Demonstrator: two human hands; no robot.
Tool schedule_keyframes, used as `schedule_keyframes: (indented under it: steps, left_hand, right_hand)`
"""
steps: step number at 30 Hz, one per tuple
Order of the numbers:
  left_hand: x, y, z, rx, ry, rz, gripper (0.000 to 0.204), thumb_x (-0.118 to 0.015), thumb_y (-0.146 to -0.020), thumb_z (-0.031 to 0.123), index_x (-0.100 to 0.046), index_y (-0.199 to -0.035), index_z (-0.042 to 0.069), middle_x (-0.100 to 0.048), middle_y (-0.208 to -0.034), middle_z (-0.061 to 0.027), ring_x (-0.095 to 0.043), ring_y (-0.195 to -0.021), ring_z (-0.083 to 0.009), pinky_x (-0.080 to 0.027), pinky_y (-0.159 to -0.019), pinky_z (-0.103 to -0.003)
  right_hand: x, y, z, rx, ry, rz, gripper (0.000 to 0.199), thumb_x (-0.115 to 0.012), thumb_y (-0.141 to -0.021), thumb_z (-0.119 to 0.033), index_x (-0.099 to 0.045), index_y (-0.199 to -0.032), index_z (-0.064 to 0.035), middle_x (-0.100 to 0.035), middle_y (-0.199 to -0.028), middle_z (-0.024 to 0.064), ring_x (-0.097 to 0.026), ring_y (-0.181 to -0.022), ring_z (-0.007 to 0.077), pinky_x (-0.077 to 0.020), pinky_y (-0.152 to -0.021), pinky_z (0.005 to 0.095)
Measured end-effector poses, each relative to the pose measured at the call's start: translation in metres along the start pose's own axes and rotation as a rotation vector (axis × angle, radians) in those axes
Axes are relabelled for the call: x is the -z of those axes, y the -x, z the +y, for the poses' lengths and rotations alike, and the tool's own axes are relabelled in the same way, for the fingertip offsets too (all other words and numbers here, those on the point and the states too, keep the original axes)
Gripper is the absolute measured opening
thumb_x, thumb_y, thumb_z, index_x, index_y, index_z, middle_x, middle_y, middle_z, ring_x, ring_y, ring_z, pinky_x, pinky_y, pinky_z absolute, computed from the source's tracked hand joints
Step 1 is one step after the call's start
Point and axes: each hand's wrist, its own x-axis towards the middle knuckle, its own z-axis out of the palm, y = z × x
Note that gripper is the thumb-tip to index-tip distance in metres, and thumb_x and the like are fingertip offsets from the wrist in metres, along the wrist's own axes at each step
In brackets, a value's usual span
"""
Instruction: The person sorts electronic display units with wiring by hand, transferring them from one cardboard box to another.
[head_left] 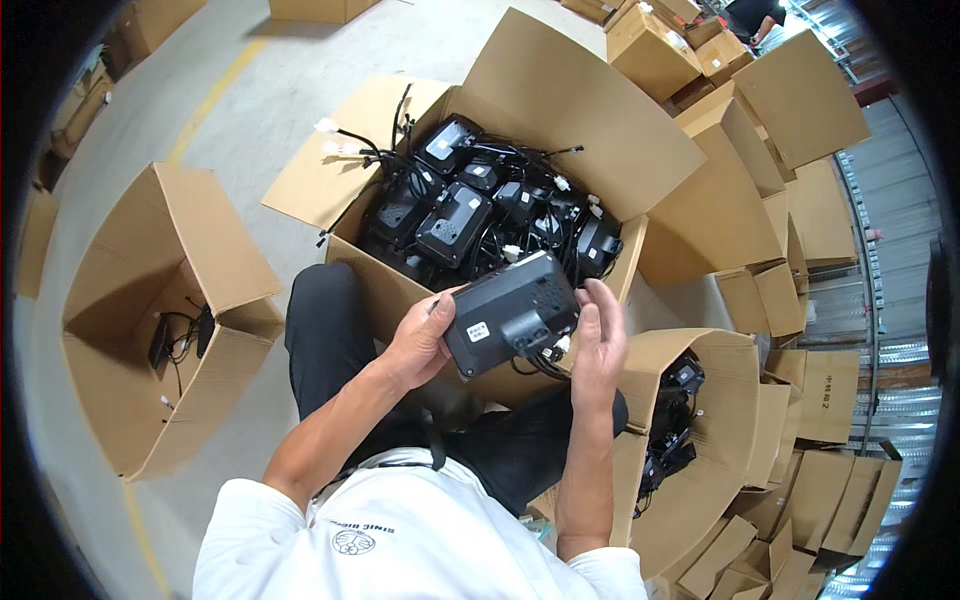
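Note:
My left hand (421, 342) grips the left end of a black rectangular electronic unit (495, 322), thumb on top. The unit has a small white label, a raised block on its face and a dark cable with a white connector hanging at its lower right. Close to the unit's right edge is my right hand (600, 345), its fingers stretched upward; whether they touch the edge I cannot tell. Just beyond, an open cardboard box (575, 110) is filled with several similar black units (462, 222) and tangled cables.
At the left stands an open cardboard box (215, 235) with a few dark cabled pieces (180, 335) inside. Another open box (715, 430) with black parts is at my right. Stacked cartons (820, 400) line the right side. A yellow line (215, 95) crosses the floor.

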Motion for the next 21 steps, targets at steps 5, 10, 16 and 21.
schedule_keyframes:
  steps: [5,10,16,21]
  left_hand:
    - [-0.005,0.002,0.006,0.144,-0.073,0.010,0.102,-0.046,-0.083,0.081,-0.045,-0.145,0.000,-0.062,-0.129,-0.0123,-0.062,-0.116,-0.0189,-0.054,-0.098,-0.036]
    - [-0.005,0.006,-0.016,-0.149,-0.580,0.137,0.085,-0.065,-0.089,0.062,-0.040,-0.145,0.003,-0.055,-0.126,-0.0116,-0.057,-0.114,-0.0187,-0.046,-0.101,-0.031]
    - [-0.009,0.025,0.012,0.007,-0.663,-0.207,0.074,-0.076,-0.085,0.040,-0.044,-0.140,0.003,-0.060,-0.115,-0.0110,-0.061,-0.106,-0.0193,-0.052,-0.096,-0.032]
    - [-0.020,-0.011,0.021,0.033,0.317,-0.358,0.077,-0.078,-0.087,0.026,-0.039,-0.149,0.002,-0.057,-0.137,-0.0156,-0.058,-0.123,-0.0243,-0.048,-0.107,-0.037]
  right_hand:
    - [0.002,0.006,0.025,-0.338,-0.286,-0.296,0.068,-0.074,-0.091,-0.046,-0.054,-0.134,0.0042,-0.064,-0.116,0.0083,-0.060,-0.103,0.0142,-0.0486,-0.093,0.0289]
    - [0.002,0.029,0.040,-0.326,-0.252,-0.164,0.062,-0.075,-0.089,-0.037,-0.055,-0.131,0.0049,-0.064,-0.117,0.0092,-0.060,-0.105,0.0157,-0.0477,-0.096,0.0302]
    - [0.045,0.033,-0.008,-0.428,-0.034,-0.524,0.074,-0.090,-0.069,-0.030,-0.056,-0.126,0.0029,-0.065,-0.113,0.0090,-0.062,-0.104,0.0166,-0.0494,-0.093,0.0301]
    - [0.055,0.031,-0.020,-0.297,-0.244,-0.272,0.077,-0.094,-0.064,-0.031,-0.056,-0.122,0.0021,-0.066,-0.106,0.0082,-0.064,-0.099,0.0168,-0.0512,-0.091,0.0304]
